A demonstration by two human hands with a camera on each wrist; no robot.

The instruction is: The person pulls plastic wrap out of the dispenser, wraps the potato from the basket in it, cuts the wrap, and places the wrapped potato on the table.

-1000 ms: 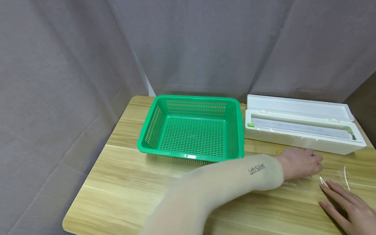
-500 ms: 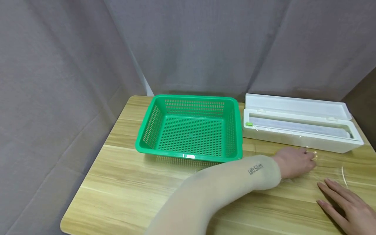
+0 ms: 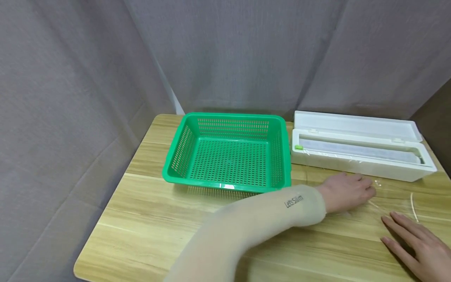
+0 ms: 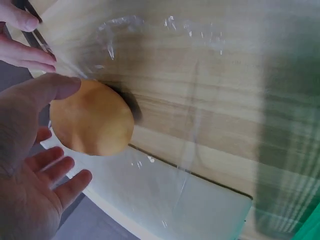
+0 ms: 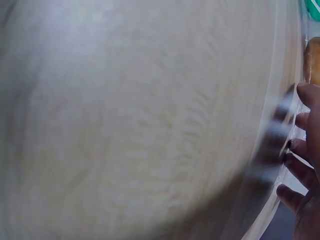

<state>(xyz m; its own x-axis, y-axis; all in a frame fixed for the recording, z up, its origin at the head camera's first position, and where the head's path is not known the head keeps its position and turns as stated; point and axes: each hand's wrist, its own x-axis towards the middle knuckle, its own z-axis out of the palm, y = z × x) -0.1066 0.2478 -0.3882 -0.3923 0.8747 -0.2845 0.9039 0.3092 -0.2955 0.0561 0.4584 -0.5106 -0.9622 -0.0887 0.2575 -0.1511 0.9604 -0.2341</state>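
A round yellow-orange fruit (image 4: 92, 117) lies on the wooden table beside the clear cling film (image 4: 192, 125); in the head view my left hand hides it. My left hand (image 3: 349, 192) reaches across, palm down, its thumb at the fruit's edge and its other fingers loosely bent and spread beside it. Whether those fingertips touch the fruit cannot be told. My right hand (image 3: 417, 244) rests with fingers extended on the film at the table's right side. In the right wrist view the fruit (image 5: 313, 61) shows just past its thumb.
Behind the hands stands a white cling film dispenser (image 3: 363, 168), lid raised, with a film roll (image 3: 359, 152) and a small green slider (image 3: 298, 147). A green perforated basket (image 3: 225, 183) stands left of it. A thin white strip (image 3: 413, 207) lies near the right hand.
My left hand has shifted slightly left and away from me. A bit of yellow seen beside its wrist one second ago is hidden now. The right hand stays nearly in place.
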